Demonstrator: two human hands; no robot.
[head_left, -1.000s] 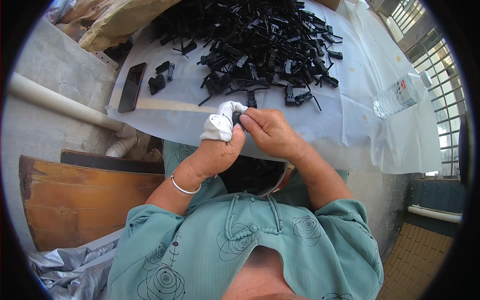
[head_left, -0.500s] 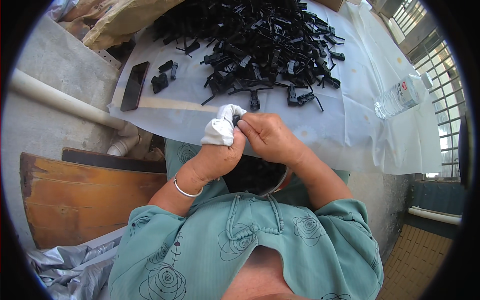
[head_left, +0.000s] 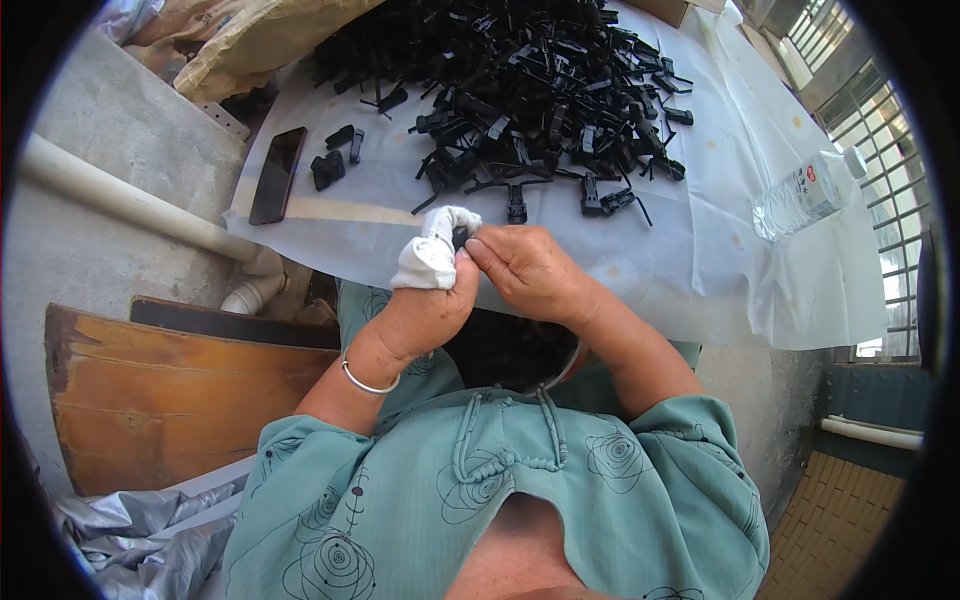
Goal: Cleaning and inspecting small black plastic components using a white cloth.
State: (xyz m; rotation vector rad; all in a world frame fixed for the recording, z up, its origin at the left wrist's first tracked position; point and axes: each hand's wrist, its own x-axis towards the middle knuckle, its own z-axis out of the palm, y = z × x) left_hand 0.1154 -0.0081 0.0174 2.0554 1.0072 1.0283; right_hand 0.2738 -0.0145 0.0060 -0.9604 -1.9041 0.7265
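Small black part (head_left: 461, 237) between the two hands (head_left: 436, 285) (head_left: 530, 268)

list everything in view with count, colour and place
table: one, whitish covering, upper middle
parts pile: uncountable, black, table's far side
phone: one, dark, table's left
loose pieces: three, black, right of phone
bottle: one, clear, table's right
wrapping: one, tan, upper left
box: one, brown, top
pipes: two, pale, left and right
boards: two, orange-brown and dark, left
sheeting: count unclear, silver, lower left
window bars: many, grey, right
bin: one, dark inside, near lap
held piece: one, dark, centre
finger wrap: one, white, beside held piece
bracelet: one, silver, left wrist
shirt: one, teal, on wearer
left hand: one, partly white-covered, gripping held piece
right hand: one, bare, pinching held piece
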